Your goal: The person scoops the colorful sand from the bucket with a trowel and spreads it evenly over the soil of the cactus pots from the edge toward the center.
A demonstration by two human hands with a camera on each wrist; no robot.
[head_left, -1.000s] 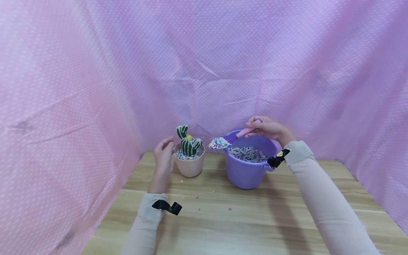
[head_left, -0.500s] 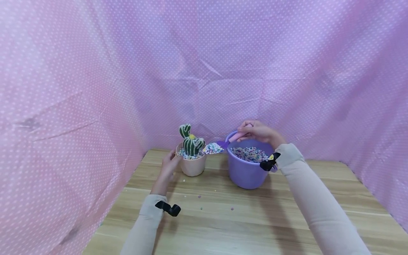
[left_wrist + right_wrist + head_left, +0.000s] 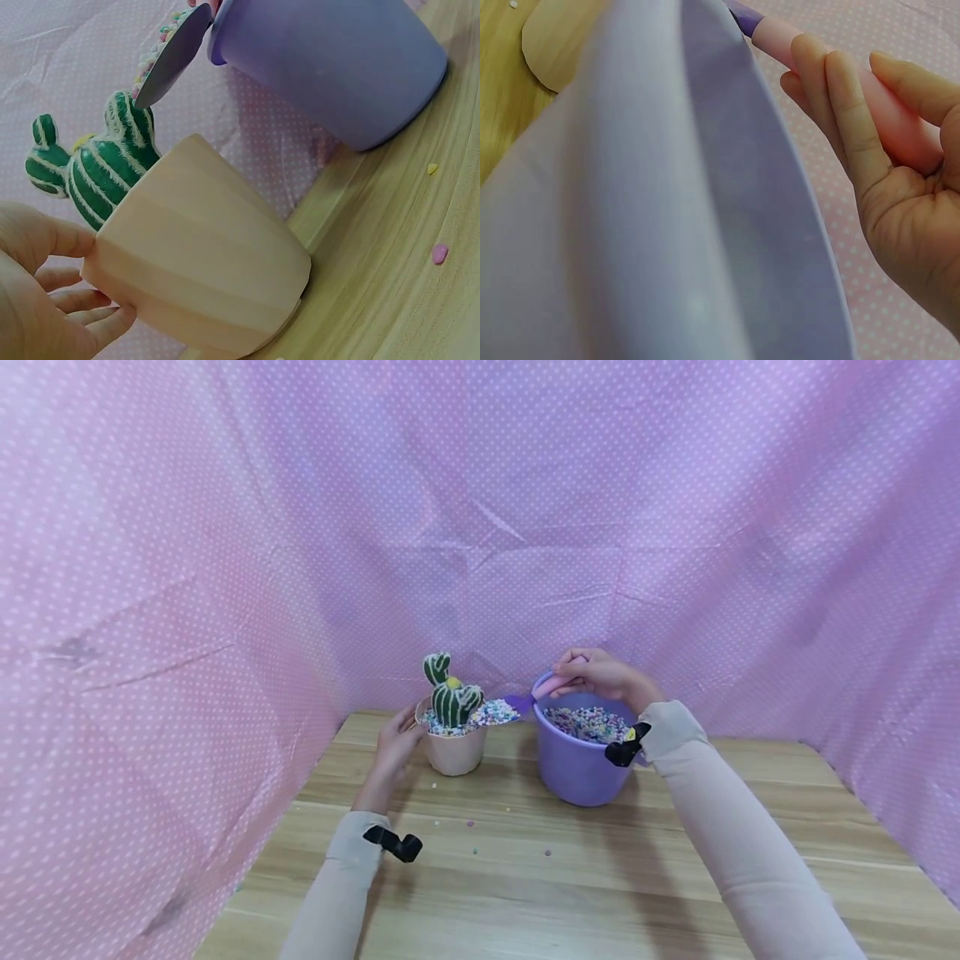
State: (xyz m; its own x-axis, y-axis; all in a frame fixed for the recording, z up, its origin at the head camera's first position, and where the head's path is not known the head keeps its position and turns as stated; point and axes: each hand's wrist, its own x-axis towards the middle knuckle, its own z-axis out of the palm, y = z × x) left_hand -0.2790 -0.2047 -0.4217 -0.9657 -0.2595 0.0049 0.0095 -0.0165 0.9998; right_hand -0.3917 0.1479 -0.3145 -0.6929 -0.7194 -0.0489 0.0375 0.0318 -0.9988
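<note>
A green cactus figure (image 3: 450, 704) with white stripes and a yellow flower stands in a pale peach flowerpot (image 3: 454, 753), among small coloured pebbles. My left hand (image 3: 395, 747) holds the pot's left side, thumb and fingers spread around the rim and wall. My right hand (image 3: 600, 675) grips the pink handle (image 3: 885, 112) of a small shovel. Its purple blade (image 3: 176, 56) is heaped with pastel pebbles (image 3: 497, 712) and reaches to the pot's right rim, beside the cactus. Below the right hand stands a purple bucket (image 3: 581, 768), partly filled with similar pebbles.
Several loose pebbles lie on the wooden table (image 3: 510, 893), a pink pebble (image 3: 440, 253) among them. Pink dotted cloth (image 3: 480, 527) hangs behind and at both sides. The bucket's rim (image 3: 577, 743) stands close under the right wrist.
My right hand has carried the loaded shovel left and down, from over the bucket to the pot's rim. My left hand has gone from beside the pot to holding it.
</note>
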